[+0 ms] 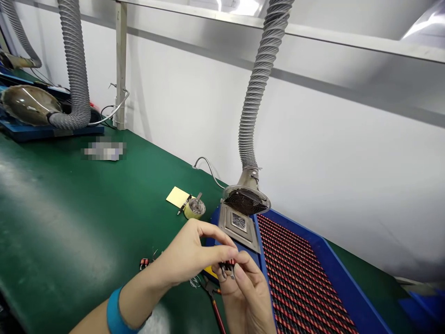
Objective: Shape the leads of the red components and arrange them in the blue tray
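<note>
Between my hands is a small red and black wire-wound coil (229,263) with short metal leads pointing down. My left hand (196,250), with a blue band at its wrist, pinches the coil from above between thumb and fingertips. From below, my right hand (248,292) grips the same coil with thumb and forefinger; its other fingers curl behind. Part of the coil is covered by my fingertips. Just beyond them stands a solder pot (238,221) with a shiny square surface. Red-handled pliers (216,310) lie beside my right hand, and another red and black coil (144,264) rests left of my left forearm.
A blue tray (342,278) at the right holds rows of red and black coils. A fume hood (246,199) on a ribbed hose (255,88) hangs low over the pot. A yellow tub (194,208), a pen and a yellow notepad (177,196) sit on the green bench.
</note>
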`<state>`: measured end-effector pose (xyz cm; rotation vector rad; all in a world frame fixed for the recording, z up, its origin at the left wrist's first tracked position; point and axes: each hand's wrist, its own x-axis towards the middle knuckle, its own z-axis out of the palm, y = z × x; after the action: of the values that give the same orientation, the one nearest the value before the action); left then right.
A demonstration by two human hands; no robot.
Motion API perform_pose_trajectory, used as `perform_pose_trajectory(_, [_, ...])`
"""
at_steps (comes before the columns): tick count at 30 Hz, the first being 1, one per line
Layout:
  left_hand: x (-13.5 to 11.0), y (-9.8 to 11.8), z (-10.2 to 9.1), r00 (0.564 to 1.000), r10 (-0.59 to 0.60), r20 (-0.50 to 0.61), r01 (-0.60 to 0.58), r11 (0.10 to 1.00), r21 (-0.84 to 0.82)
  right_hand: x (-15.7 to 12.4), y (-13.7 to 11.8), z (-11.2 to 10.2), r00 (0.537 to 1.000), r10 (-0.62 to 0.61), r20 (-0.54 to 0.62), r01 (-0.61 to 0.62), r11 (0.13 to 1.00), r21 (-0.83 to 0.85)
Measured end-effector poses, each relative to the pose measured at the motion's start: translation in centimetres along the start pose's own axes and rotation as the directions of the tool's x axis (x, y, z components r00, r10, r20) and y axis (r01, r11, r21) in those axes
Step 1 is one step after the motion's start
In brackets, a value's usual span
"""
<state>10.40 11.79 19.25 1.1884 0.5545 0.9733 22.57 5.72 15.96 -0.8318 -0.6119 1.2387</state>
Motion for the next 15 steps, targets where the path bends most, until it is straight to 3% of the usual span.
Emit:
perform_pose_trajectory(3, [0.2,-0.6,0.8,0.99,0.023,-0.143,-0.044,0.989,-0.141,-0.1,0.0,0.2,1.0,0.006,-0.015,-0.006,1.0,0.012])
perform_pose_trajectory(6, [0.1,-0.6,1.0,0.961,0.098,-0.258,-0.138,0.981,-0.14,-0.1,-0.3,0.3,0.999,0.005,0.047,-0.004,1.0,-0.018])
perform_pose_trajectory(10, [-0.5,0.8,-0.5,0.871,0.231,-0.434,-0.301,0.949,-0.098,-0.3,-0.8,0.4,0.991,0.056,0.126,-0.051,0.998,-0.039])
perform_pose_trajectory(13, [-1.9,2.0,-2.4,0.805,0.328,-0.495,-0.329,0.94,0.087,-0.6,-1.2,-0.1,0.987,0.1,0.126,-0.092,0.994,-0.061])
perform_pose_trajectory(15, [-3.4,2.0,-3.8,0.812,0.415,-0.41,-0.277,0.893,0.355,-0.7,-1.7,-0.8,0.989,0.112,0.1,-0.103,0.99,-0.098])
